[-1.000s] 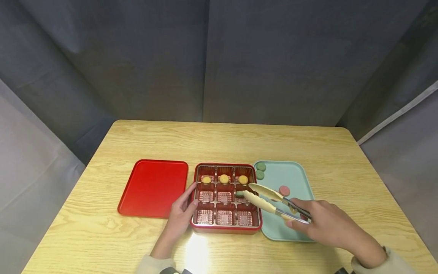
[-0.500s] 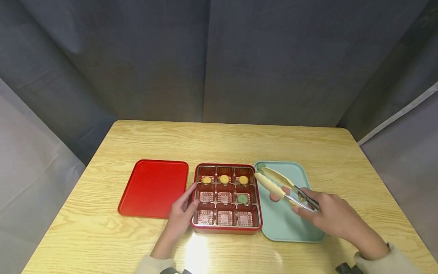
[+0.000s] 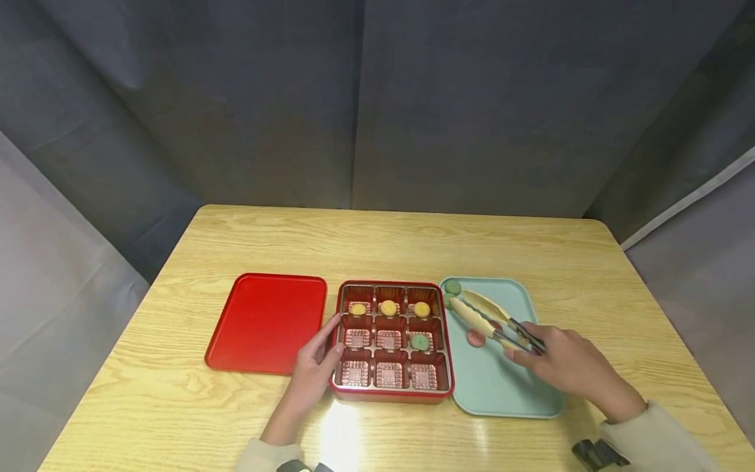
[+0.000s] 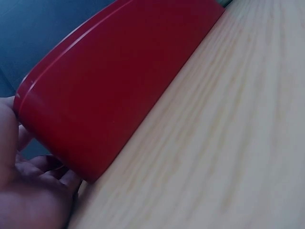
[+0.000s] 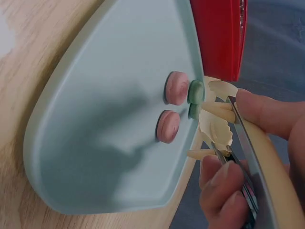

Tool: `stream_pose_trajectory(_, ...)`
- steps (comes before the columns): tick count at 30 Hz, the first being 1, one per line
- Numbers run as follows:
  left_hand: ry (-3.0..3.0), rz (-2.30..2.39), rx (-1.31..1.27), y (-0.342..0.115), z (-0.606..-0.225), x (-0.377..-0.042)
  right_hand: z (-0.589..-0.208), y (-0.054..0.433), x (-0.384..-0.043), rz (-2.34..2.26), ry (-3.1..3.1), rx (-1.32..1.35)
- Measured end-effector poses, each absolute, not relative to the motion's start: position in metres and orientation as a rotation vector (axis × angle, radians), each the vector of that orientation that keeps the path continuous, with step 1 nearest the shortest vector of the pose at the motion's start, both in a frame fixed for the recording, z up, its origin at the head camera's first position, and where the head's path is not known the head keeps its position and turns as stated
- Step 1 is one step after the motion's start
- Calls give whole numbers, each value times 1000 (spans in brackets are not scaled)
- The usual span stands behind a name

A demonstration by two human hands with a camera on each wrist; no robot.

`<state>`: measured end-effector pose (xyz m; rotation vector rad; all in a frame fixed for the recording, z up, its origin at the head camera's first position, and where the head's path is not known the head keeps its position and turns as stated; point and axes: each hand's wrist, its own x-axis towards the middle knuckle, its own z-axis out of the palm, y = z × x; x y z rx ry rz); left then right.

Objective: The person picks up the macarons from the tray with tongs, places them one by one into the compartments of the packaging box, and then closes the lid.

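Gripping tongs (image 3: 474, 319) spread apart in right fingers (image 5: 224, 186); touching box (image 3: 389, 395) with left fingers (image 3: 323, 333). Green macarons (image 3: 453, 286) on tray (image 3: 507, 393), beyond right fingers: probably light, maybe fragile; pinch gently across sides.

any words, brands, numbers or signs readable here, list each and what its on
No text can be read. None is legible on the red box, red lid, pale blue tray or tongs.
Any marks on the green disc inside the box are too small to make out.
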<state>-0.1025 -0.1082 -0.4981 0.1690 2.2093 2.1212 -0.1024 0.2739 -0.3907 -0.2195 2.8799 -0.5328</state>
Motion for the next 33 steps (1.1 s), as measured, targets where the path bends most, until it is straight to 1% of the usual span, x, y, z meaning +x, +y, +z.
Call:
stream_pose_trajectory(12, 2163, 2165, 169, -107, -497, -103, -397, 269, -115, -515, 2788, -162)
stream_pose_trajectory(19, 2180, 2158, 179, -107, -497, -104, -400, 268, -120, -506, 2773, -176)
stream_pose_trajectory(33, 2195, 2141, 165, -107, -496, -103, -389, 271, -112, -554, 2784, -177)
